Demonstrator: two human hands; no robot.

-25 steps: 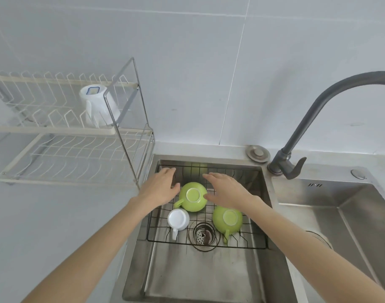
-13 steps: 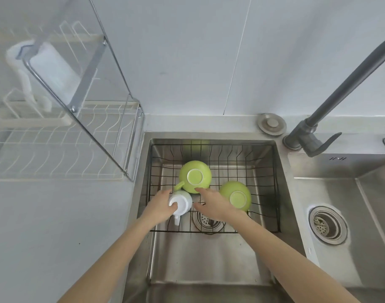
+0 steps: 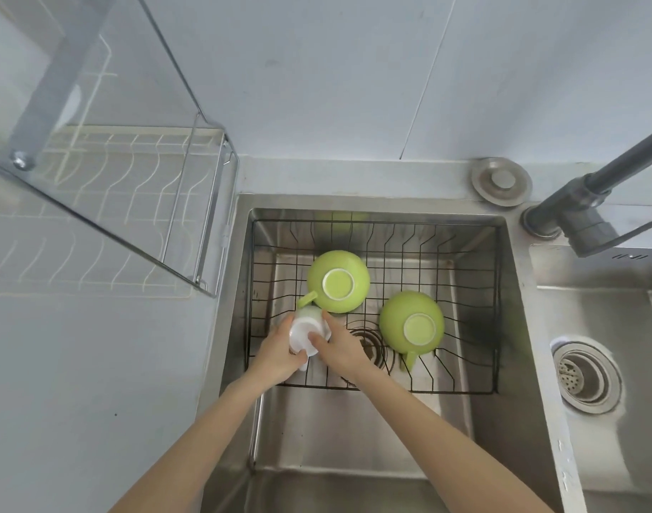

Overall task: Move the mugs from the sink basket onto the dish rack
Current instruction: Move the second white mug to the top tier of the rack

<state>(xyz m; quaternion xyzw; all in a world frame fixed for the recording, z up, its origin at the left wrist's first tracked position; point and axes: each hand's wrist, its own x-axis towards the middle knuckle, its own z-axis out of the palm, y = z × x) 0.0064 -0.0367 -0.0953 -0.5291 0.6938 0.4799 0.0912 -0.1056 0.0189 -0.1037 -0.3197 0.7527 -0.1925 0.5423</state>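
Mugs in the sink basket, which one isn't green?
The small white mug, held between both hands at the basket's front left; the two larger ones are green.

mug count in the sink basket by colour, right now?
Green mugs: 2, both upside down, one at the back, one on the right
White mugs: 1, the white mug held between the left hand and the right hand
Total: 3 in the sink basket
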